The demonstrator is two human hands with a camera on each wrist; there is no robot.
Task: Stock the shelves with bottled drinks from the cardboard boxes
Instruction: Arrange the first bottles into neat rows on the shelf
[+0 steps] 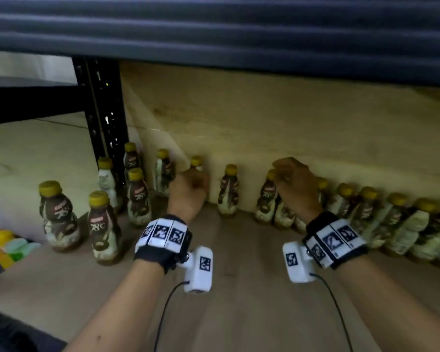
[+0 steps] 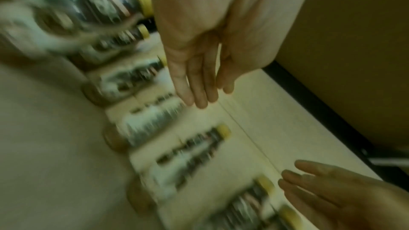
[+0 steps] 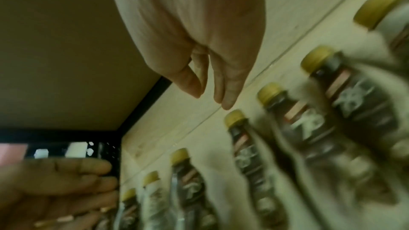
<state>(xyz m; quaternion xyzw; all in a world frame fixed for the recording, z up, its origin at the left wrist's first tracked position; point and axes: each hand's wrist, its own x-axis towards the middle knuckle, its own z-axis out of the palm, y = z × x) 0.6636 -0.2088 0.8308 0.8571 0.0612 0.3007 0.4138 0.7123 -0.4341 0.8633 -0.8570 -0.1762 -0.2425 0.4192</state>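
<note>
Small brown-and-cream drink bottles with yellow caps stand in a row along the back of the wooden shelf. My left hand hovers in front of one bottle, hiding its body. My right hand is raised beside another bottle. A lone bottle stands between the hands. In the left wrist view, the left hand has loose straight fingers with nothing in them. The right hand looks just as empty in the right wrist view. Both wrist views are blurred.
A black perforated upright stands at the back left with a cluster of bottles around it. A dark ribbed shelf hangs low overhead. More bottles crowd the right. Colourful caps show at the far left edge.
</note>
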